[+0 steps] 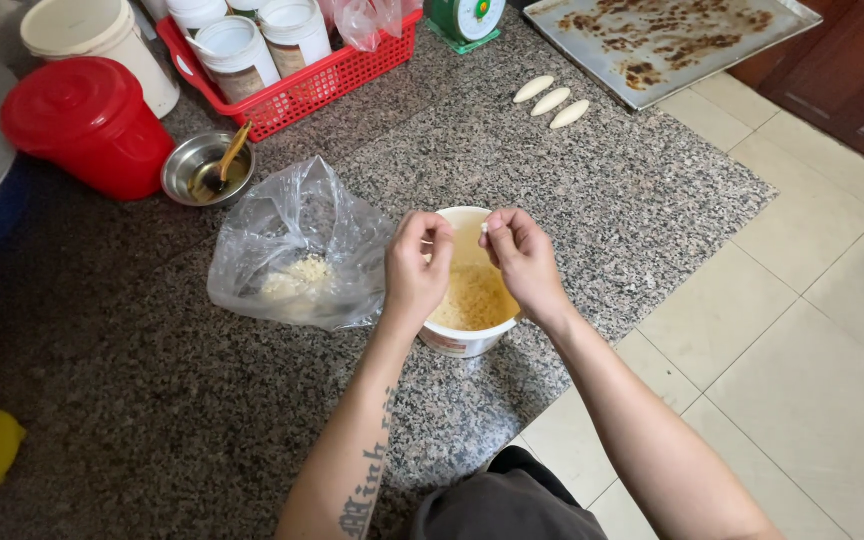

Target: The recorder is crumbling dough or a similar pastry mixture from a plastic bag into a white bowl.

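Note:
Both my hands hover over a white tub (464,343) of yellow shredded filling that stands on the speckled granite floor. My left hand (414,266) is curled shut above the tub's left rim, and whether it holds anything is hidden. My right hand (522,252) pinches a small white piece of dough between thumb and fingers above the tub's right rim. Three shaped white dough pieces (551,101) lie in a row farther away. A clear plastic bag (297,250) with pale crumbs sits just left of the tub.
A greasy metal baking tray (664,38) lies at the top right. A red basket (292,88) of white jars, a steel bowl with a spoon (208,168), a red lidded bucket (86,124), a white bucket (92,40) and a green scale (466,20) stand at the back.

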